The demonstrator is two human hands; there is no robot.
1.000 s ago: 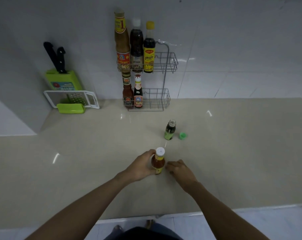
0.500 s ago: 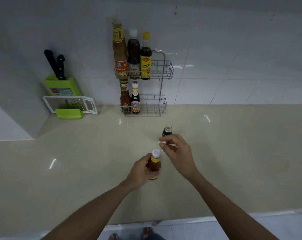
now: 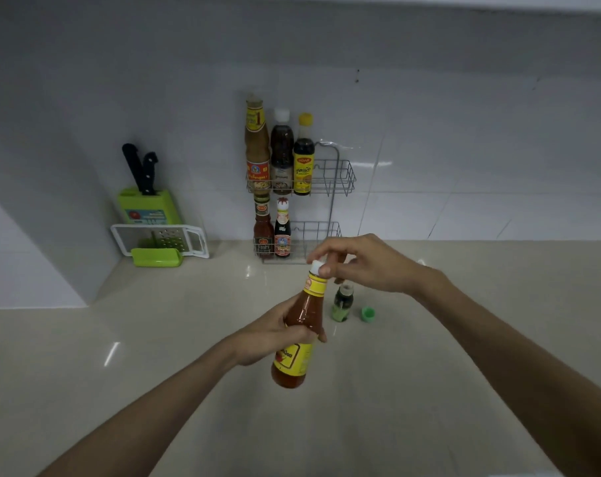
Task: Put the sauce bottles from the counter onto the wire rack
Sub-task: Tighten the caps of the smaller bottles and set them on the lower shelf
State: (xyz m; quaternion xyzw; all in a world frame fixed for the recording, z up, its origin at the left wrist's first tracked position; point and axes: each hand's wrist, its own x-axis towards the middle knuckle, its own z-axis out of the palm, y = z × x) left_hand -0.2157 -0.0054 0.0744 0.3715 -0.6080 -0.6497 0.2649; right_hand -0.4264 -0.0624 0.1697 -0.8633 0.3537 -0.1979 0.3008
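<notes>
My left hand [image 3: 275, 335] grips the body of an orange-red chili sauce bottle [image 3: 300, 318] with a yellow label, held tilted above the counter. My right hand [image 3: 364, 263] pinches its white cap [image 3: 318, 268] from above. A small green bottle [image 3: 342, 302] without a cap stands on the counter behind, and its green cap [image 3: 368, 313] lies to its right. The two-tier wire rack [image 3: 340, 175] stands against the wall: three tall bottles fill the left of its upper shelf, two shorter bottles the left of the lower shelf.
A green knife block [image 3: 149, 204] with two black-handled knives stands in the back left corner. A white grater [image 3: 161, 241] over a green tray leans in front of it. The beige counter [image 3: 120, 373] runs along a white tiled wall.
My left hand has lifted the chili sauce bottle off the counter and tilted it. My right hand rose from the counter and closed on its white cap.
</notes>
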